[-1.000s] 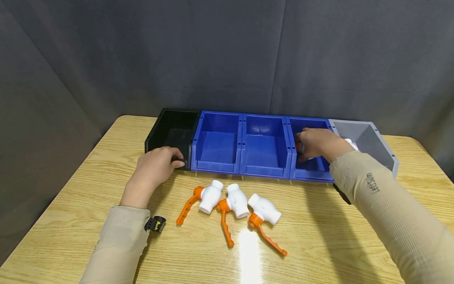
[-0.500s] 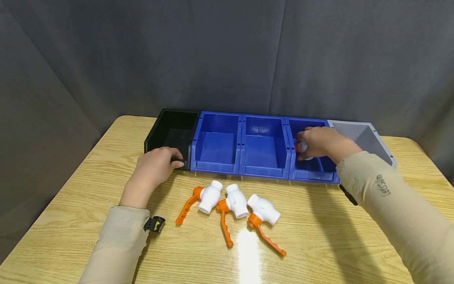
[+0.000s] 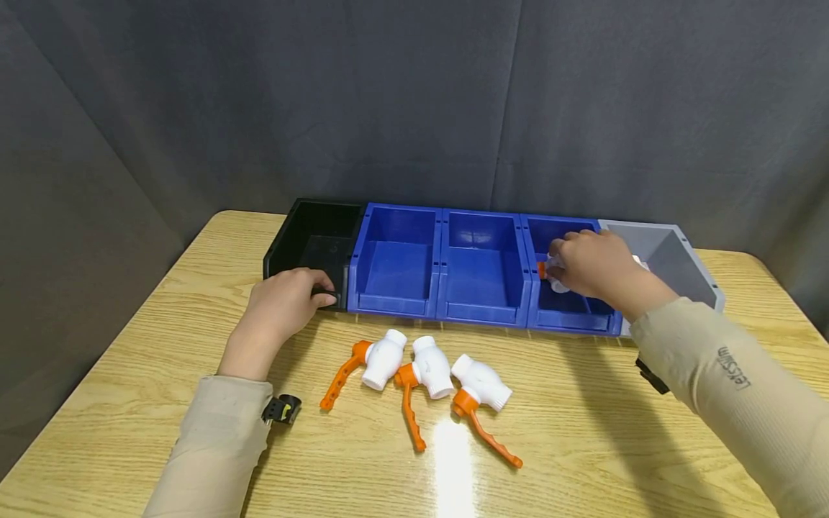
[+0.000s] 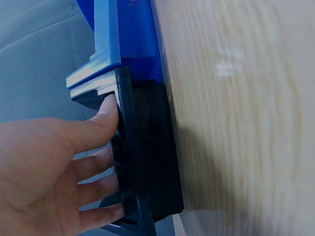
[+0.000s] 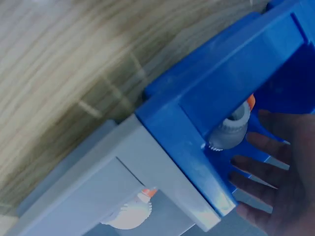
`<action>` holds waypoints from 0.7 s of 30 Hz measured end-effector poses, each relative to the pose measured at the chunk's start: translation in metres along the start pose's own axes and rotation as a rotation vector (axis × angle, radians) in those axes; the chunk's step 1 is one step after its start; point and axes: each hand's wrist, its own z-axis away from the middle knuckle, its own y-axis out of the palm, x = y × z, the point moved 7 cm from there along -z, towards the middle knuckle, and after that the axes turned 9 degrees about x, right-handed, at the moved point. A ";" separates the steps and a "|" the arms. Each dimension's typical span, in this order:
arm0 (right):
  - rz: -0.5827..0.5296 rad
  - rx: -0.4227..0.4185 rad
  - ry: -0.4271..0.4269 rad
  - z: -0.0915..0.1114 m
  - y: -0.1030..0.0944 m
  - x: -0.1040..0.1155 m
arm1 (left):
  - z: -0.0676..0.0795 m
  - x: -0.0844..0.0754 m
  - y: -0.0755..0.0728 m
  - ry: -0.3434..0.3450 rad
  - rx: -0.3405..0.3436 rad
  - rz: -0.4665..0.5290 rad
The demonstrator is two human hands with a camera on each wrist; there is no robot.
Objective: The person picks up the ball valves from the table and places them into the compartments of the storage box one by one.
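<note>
Pinching the front rim of the black bin (image 3: 324, 248), left of centre in the head view: left hand (image 3: 285, 306), thumb and fingers together on the plastic edge. From here the grip looks clamped on the rim.

Right hand (image 3: 592, 262), right of centre: inside the right-hand blue bin (image 3: 563, 320), over a white valve (image 5: 229, 135) with an orange part. Right wrist view: fingers straight and spread apart, closed round nothing; valve lies just beside thumb and forefinger tips, open end toward the camera. Contact between fingertips and valve: cannot tell.

Bins stand side by side in a row across the middle of the head view: black, left-hand blue bin (image 3: 396, 270), middle blue bin (image 3: 482, 277), right-hand blue, then grey bin (image 3: 667, 252). Grey holds a white piece (image 5: 130, 216) with orange on it, partly hidden.

Wooden table (image 3: 550, 439), lower centre of the head view: three more valves, orange handles toward the lower edge. Left valve (image 3: 386, 360), middle valve (image 3: 432, 367) and right valve (image 3: 484, 383) lie close together in front of the blue bins. Dark grey curtain (image 3: 414, 101) fills the top.
</note>
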 end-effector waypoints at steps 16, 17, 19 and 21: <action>-0.002 -0.360 -0.057 0.039 -0.013 0.025 | 0.000 -0.002 0.001 0.002 0.002 -0.003; 0.000 -0.359 -0.060 0.041 -0.013 0.027 | 0.000 -0.002 0.001 0.002 0.002 -0.002; 0.005 -0.367 -0.072 0.045 -0.013 0.030 | 0.000 -0.002 0.001 0.002 0.002 -0.002; 0.007 -0.388 -0.090 0.049 -0.013 0.034 | 0.000 -0.001 0.000 0.001 0.001 0.001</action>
